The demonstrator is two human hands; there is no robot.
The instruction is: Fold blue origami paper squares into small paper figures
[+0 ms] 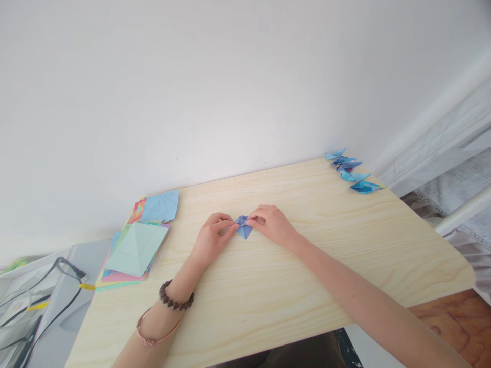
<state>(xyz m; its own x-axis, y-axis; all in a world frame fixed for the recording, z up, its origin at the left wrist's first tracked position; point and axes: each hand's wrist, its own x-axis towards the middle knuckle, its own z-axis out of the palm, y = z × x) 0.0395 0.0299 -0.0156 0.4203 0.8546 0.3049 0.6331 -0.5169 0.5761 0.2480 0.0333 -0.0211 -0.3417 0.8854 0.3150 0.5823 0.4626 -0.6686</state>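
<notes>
A small folded piece of blue origami paper (244, 231) is held just over the middle of the wooden table (268, 291), its lower end coming to a point. My left hand (216, 236) pinches its left side between thumb and fingers. On the opposite side, my right hand (271, 223) grips the upper right edge with thumb and forefinger. The fingertips cover both side edges of the paper. A beaded bracelet and a thin copper-coloured bangle are on my left wrist and forearm.
Stacked coloured paper sheets (136, 250) lie at the table's left, with a blue creased sheet (161, 205) behind them. Several folded blue paper boats (355, 176) line the far right corner. Black cables (63, 268) run beside the left edge. A white wall (238, 92) stands behind.
</notes>
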